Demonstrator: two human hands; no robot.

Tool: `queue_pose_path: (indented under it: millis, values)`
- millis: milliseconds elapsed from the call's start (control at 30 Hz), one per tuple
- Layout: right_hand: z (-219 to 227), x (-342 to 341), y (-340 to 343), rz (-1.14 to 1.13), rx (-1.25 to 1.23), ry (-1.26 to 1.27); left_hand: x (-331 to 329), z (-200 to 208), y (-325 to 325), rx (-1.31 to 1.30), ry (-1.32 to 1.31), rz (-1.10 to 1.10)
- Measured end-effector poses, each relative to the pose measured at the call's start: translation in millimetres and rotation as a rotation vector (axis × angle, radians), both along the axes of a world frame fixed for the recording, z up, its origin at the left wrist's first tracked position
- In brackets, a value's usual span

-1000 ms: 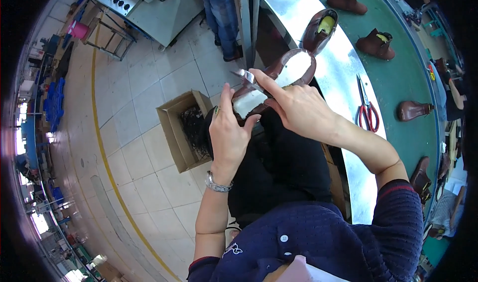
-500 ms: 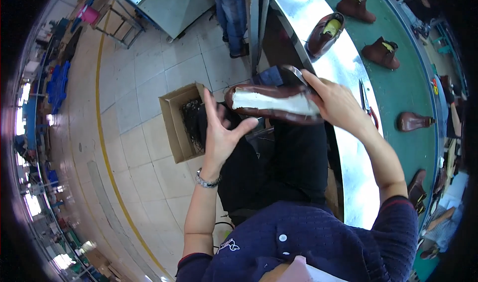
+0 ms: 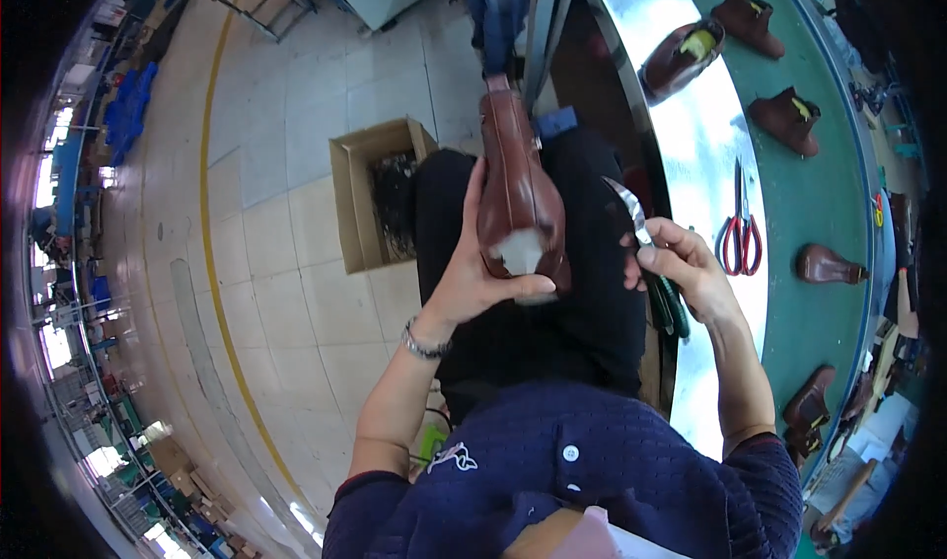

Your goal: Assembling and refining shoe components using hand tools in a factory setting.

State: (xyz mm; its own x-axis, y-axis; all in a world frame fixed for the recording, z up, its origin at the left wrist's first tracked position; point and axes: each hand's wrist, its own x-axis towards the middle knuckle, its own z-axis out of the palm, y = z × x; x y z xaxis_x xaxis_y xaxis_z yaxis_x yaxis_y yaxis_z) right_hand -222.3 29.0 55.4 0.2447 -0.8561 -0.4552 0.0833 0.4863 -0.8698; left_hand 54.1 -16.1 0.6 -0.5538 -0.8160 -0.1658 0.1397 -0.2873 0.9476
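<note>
My left hand is closed around the toe end of a brown leather boot, held above my lap with its shaft pointing away from me. A pale patch shows at the near end of the boot. To its right, my right hand grips a tool with a curved silver blade and a dark green handle. The blade points up and left, apart from the boot. Whether the tool is a knife or a pair of cutters I cannot tell.
On the metal bench edge at my right lie red-handled scissors and another brown boot. Several more boots stand on the green belt beyond. An open cardboard box with black scraps sits on the floor at left.
The boot has passed from my right hand to my left and turned from lying sideways to pointing away. My right hand has moved down and right, keeping the curved tool.
</note>
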Motion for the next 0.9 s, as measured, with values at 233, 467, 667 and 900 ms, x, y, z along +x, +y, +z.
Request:
queue_pose_path:
  millis: [233, 467, 667, 900]
  values:
    - [-5.3, 23.8, 12.6, 0.272, 0.066, -0.106, 4.3, -55.1, 9.2, -0.184, 0.003, -0.069]
    - [-11.5, 43.3, 15.1, 0.348, 0.172, -0.042, 12.2, -38.3, -4.9, 0.088, 0.309, -0.068]
    - [-7.1, 50.6, 13.7, 0.533, 0.151, 0.13, -27.6, -13.2, 1.7, 0.121, 0.114, 0.232]
    - [24.8, 54.3, -14.3, 0.839, 0.032, 0.427, -30.2, -7.2, 12.6, 0.081, 0.052, 0.353]
